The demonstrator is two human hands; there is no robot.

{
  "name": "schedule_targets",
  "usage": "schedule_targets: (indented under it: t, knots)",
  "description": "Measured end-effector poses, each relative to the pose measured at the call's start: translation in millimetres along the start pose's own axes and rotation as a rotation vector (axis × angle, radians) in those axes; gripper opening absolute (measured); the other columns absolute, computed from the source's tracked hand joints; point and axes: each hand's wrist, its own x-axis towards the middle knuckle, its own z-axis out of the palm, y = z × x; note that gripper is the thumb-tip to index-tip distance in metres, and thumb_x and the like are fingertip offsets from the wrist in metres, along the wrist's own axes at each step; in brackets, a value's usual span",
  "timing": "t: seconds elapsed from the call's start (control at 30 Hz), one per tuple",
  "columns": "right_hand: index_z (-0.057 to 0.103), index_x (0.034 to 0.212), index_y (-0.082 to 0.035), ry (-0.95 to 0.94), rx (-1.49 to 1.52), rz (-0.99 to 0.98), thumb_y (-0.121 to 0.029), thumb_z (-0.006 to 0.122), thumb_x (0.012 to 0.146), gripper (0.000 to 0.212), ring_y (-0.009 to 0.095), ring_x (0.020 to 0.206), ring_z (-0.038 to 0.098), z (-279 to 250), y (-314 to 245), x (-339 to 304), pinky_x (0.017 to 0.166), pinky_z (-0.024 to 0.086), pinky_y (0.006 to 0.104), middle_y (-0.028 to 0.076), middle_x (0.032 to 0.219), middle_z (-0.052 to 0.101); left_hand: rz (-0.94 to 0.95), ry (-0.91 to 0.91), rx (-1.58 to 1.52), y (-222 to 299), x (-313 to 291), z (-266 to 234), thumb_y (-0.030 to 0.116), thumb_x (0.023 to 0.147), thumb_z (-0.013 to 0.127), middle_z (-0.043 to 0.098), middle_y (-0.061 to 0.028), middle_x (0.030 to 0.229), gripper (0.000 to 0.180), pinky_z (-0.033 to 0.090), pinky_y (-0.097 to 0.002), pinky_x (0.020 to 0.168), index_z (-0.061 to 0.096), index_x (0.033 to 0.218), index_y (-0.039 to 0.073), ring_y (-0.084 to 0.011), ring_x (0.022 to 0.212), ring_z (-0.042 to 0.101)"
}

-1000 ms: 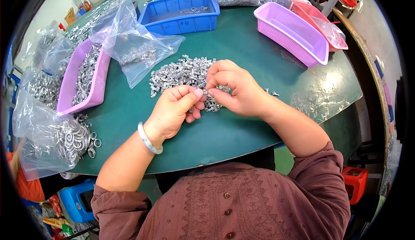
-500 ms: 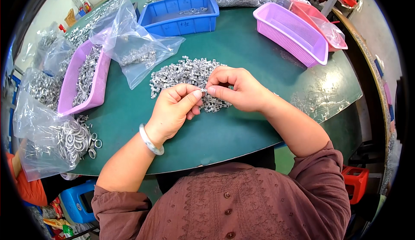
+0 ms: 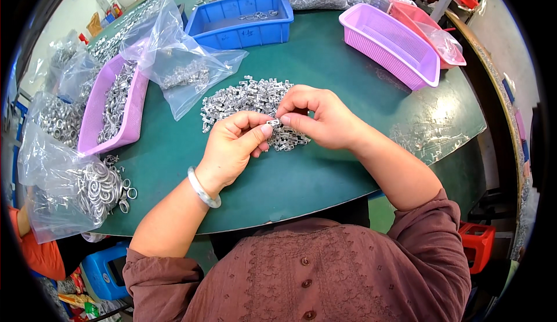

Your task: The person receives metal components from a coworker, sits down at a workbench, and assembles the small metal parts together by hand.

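Note:
Between the fingertips of both hands is a small silver metal buckle piece (image 3: 273,123), rectangular with openings in it. My left hand (image 3: 238,142), a pale bangle on its wrist, pinches the piece between thumb and forefinger. My right hand (image 3: 316,116) is closed in a pinch at the piece's right end; what exactly its fingertips grip is too small to make out. Behind and below the hands lies a loose pile of similar silver pieces (image 3: 238,98) on the green table (image 3: 325,171).
A clear bag (image 3: 185,75) of metal parts lies behind the pile. A purple basket (image 3: 139,110) of parts and a spilled bag of silver rings (image 3: 98,188) stand left. A blue bin (image 3: 249,35) is at the back, a lilac basket (image 3: 394,61) at back right.
The small metal piece has turned so that its flat, open face now shows between my fingertips. My right fingers have shifted slightly; both arms stay almost in place.

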Motion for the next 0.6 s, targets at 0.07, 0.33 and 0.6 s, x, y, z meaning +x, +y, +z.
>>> schedule_targets:
  t: [0.07, 0.33, 0.6]
  knots:
    - [0.059, 0.083, -0.002, 0.028, 0.000, 0.018, -0.005, 0.057, 0.080, 0.005, 0.012, 0.075, 0.051, -1, 3, 2, 0.066, 0.042, 0.0253, 0.004, 0.081, 0.056, -0.024, 0.022, -0.087, 2, 3, -1, 0.009, 0.084, 0.057, 0.059, -0.0024, 0.075, 0.010, 0.042, -0.0187, 0.053, 0.058, 0.092, 0.004, -0.0071, 0.062, 0.054]
    - [0.062, 0.079, -0.006, 0.153, -0.514, -0.090, -0.002, 0.061, 0.069, 0.010, 0.027, 0.081, 0.050, -3, 19, 4, 0.074, 0.043, 0.0361, 0.007, 0.081, 0.055, -0.088, -0.051, -0.497, 5, 10, -15, 0.003, 0.077, 0.044, 0.056, -0.0129, 0.095, 0.024, 0.048, -0.0264, 0.066, 0.051, 0.099, -0.001, -0.0186, 0.078, 0.057]
    - [0.064, 0.079, -0.007, 0.103, -0.575, -0.119, -0.003, 0.063, 0.068, 0.011, 0.026, 0.082, 0.049, 1, 20, 7, 0.074, 0.042, 0.0348, 0.007, 0.082, 0.053, -0.115, -0.030, -0.432, 1, 11, -17, 0.004, 0.078, 0.047, 0.057, -0.0103, 0.089, 0.021, 0.047, -0.0252, 0.064, 0.053, 0.097, -0.001, -0.0167, 0.075, 0.056]
